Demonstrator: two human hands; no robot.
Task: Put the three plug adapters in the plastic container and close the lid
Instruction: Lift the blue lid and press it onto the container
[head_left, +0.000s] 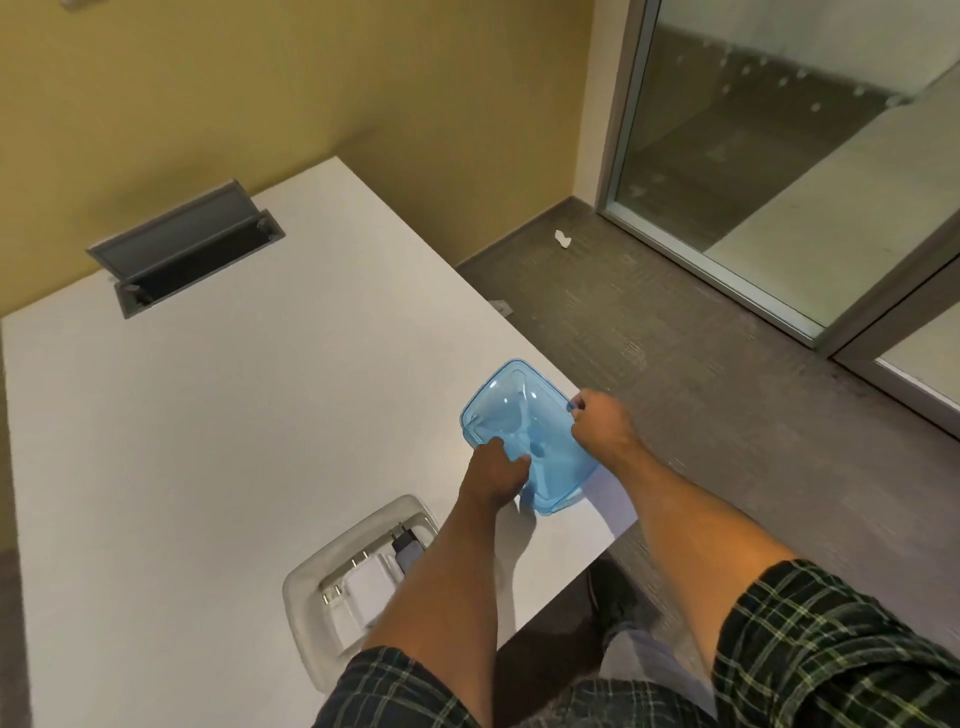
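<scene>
A clear plastic container (311, 577) sits open on the white table (208, 415), near its front edge. Inside lie two white plug adapters (363, 582) and one dark adapter (408, 545); my left forearm hides part of them. The blue translucent lid (514, 415) is at the table's right edge, tilted, to the right of the container. My left hand (496, 475) grips the lid's near left edge. My right hand (597, 418) pinches its right corner.
A grey cable hatch (187, 249) stands open at the back left of the table. The table's right edge drops to grey carpet (675, 338) with a scrap of white paper (562, 239). A glass door (779, 156) and a yellow wall bound the room.
</scene>
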